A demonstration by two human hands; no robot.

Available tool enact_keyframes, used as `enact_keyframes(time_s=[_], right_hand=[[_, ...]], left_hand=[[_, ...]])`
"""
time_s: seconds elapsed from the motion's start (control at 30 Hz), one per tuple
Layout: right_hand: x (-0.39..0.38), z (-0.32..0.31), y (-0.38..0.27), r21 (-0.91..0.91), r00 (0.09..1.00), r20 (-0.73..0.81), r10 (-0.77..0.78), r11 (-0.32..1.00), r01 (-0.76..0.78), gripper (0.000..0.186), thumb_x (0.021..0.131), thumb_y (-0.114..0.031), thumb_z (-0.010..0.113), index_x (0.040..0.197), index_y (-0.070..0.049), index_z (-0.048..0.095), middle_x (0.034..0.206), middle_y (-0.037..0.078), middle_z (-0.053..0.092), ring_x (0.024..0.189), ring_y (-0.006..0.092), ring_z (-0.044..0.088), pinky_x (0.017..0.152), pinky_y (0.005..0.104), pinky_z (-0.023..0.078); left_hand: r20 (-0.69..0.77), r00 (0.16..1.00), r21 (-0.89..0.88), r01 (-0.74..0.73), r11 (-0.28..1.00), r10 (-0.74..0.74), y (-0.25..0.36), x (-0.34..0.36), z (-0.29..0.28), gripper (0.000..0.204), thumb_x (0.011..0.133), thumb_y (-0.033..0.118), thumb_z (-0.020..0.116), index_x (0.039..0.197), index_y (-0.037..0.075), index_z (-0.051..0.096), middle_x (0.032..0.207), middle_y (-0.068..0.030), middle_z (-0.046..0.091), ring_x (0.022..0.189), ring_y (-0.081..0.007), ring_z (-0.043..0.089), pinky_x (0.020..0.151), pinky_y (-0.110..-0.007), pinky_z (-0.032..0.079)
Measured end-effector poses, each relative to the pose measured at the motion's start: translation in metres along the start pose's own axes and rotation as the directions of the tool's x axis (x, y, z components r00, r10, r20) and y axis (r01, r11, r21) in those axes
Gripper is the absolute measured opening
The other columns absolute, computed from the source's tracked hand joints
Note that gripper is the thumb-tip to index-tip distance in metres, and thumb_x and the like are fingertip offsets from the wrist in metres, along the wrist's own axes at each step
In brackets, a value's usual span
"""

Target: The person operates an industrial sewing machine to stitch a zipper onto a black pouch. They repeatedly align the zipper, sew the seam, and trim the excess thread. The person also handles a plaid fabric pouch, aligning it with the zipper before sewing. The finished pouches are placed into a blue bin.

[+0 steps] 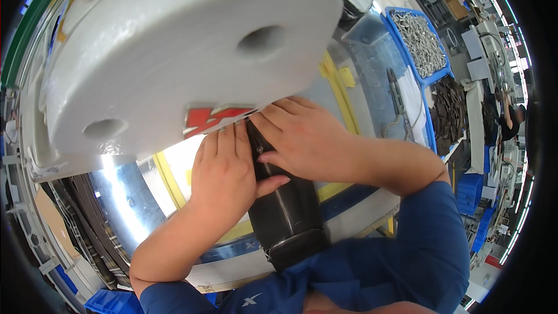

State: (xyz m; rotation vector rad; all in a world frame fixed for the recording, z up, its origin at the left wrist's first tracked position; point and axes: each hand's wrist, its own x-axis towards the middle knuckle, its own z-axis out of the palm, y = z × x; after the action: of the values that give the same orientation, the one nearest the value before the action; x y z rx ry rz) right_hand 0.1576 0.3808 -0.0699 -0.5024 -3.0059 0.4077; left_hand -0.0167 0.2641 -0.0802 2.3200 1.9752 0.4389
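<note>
A long black leather-like piece with a metal zipper (289, 212), perhaps a bag or pouch, runs from my body to beneath the white head of a sewing machine (174, 40). My left hand (224, 166) grips its left side, fingers together and pointing away, thumb laid across the top. From the right, my right hand (305, 139) holds the far part, with its thumb over the zipper and its fingers bent over the material. Both sets of fingertips lie close to the machine head's lower edge. The machine head hides the needle area and the piece's far end.
At the right, a blue tray (419, 40) of small metal parts stands beside brown pieces (447, 110) in another blue tray. A pair of snips (397, 90) lies nearer. Dark and plaid cloth (87, 221) hangs at the left. Yellow tape (170, 181) marks the worktable.
</note>
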Motion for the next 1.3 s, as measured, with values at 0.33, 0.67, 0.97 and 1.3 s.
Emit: enact_keyframes(time_s=[0.33, 0.67, 0.97, 1.3], right_hand=[[0.000, 0.005, -0.001, -0.083, 0.985, -0.147, -0.089, 0.994, 0.077, 0.051, 0.091, -0.038, 0.073, 0.120, 0.004, 0.068, 0.121, 0.017, 0.068, 0.117, 0.0323, 0.065, 0.100, 0.0415, 0.050], [-0.005, -0.007, -0.008, 0.130, 0.941, 0.046, -0.335, 0.936, 0.327, 0.019, 0.084, -0.028, 0.071, 0.079, -0.009, 0.072, 0.084, 0.006, 0.067, 0.090, 0.0265, 0.065, 0.084, 0.0397, 0.050], [-0.005, -0.041, 0.161, 0.049, 0.579, -0.670, 0.464, 0.806, -0.590, 0.017, 0.089, -0.021, 0.074, 0.095, -0.004, 0.073, 0.103, 0.017, 0.068, 0.098, 0.0381, 0.067, 0.086, 0.0494, 0.054], [-0.010, -0.064, 0.127, -0.176, 0.609, -0.720, 0.333, 0.762, -0.624, 0.010, 0.091, -0.013, 0.070, 0.086, -0.005, 0.070, 0.091, 0.015, 0.066, 0.092, 0.0377, 0.064, 0.083, 0.0485, 0.053]], left_hand=[[0.099, 0.993, -0.059, 0.075, 0.995, -0.069, 0.001, -0.005, 0.002, 0.122, 0.062, 0.062, 0.089, 0.143, -0.019, 0.048, 0.139, -0.0311, 0.059, 0.130, -0.0454, 0.058, 0.116, -0.051, 0.044], [0.006, 1.000, 0.084, -0.015, 0.996, 0.015, -0.003, -0.008, 0.014, 0.116, 0.063, 0.059, 0.088, 0.142, -0.017, 0.051, 0.135, -0.0300, 0.058, 0.123, -0.0441, 0.058, 0.109, -0.047, 0.047], [0.105, 0.993, 0.029, 0.041, 0.999, -0.044, 0.005, -0.003, 0.001, 0.130, 0.066, 0.074, 0.082, 0.146, -0.021, 0.044, 0.145, -0.0346, 0.053, 0.135, -0.0474, 0.054, 0.116, -0.049, 0.044], [0.041, 0.999, 0.016, -0.012, 1.000, 0.012, -0.002, -0.004, -0.001, 0.123, 0.071, 0.075, 0.079, 0.146, -0.018, 0.048, 0.141, -0.0332, 0.056, 0.126, -0.0476, 0.058, 0.111, -0.048, 0.048]])
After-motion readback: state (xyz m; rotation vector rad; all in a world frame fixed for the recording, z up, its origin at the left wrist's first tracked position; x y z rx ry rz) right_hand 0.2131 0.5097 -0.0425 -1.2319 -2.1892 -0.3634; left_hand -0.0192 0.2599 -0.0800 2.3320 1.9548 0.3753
